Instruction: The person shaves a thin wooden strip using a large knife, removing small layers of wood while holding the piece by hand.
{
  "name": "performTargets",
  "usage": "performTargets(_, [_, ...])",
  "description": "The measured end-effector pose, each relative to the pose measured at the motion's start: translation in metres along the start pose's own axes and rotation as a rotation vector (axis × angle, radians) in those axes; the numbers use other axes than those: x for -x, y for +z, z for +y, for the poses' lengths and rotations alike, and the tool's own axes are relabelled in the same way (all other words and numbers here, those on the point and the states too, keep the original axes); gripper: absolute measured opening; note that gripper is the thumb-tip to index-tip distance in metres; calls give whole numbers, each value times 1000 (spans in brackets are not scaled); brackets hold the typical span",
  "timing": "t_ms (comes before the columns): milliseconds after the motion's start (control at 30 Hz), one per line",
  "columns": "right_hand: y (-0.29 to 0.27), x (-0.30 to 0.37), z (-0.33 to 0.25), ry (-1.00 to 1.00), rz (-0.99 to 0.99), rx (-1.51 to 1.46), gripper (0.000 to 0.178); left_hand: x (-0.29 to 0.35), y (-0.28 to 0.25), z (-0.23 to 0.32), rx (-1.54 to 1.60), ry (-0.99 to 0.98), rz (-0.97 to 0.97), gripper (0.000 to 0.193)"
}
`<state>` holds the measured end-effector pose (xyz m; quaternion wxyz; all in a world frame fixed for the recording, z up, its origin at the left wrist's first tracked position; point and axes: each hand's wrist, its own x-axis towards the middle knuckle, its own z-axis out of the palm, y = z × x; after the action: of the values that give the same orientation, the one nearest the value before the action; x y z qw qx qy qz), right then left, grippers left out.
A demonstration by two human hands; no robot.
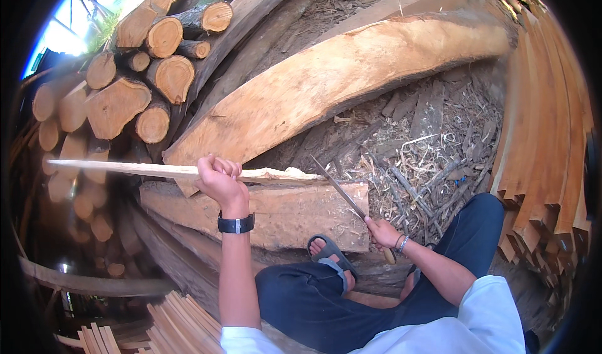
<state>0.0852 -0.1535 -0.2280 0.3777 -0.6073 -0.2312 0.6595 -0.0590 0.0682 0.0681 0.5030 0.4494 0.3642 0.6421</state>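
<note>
My left hand, with a dark watch on its wrist, is closed round a long pale wooden stick. The stick lies nearly level, tapering to a point at the left, with a rough, chipped right end above the flat plank. My right hand grips the wooden handle of a long-bladed knife. Its blade slants up and left, the tip close to the stick's right end; whether they touch I cannot tell.
A wide curved slab lies beyond the stick. Cut logs are stacked at the left, and sawn boards at the right. Wood shavings and twigs litter the ground. My sandalled foot is close to the plank.
</note>
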Motion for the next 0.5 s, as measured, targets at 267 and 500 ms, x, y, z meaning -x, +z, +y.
performTargets(267, [0, 13, -17, -374, 303, 679, 57, -7, -5, -7, -78, -44, 19, 35])
performTargets(500, [10, 15, -17, -143, 69, 194, 59, -2, 0, 0, -38, -15, 48, 36])
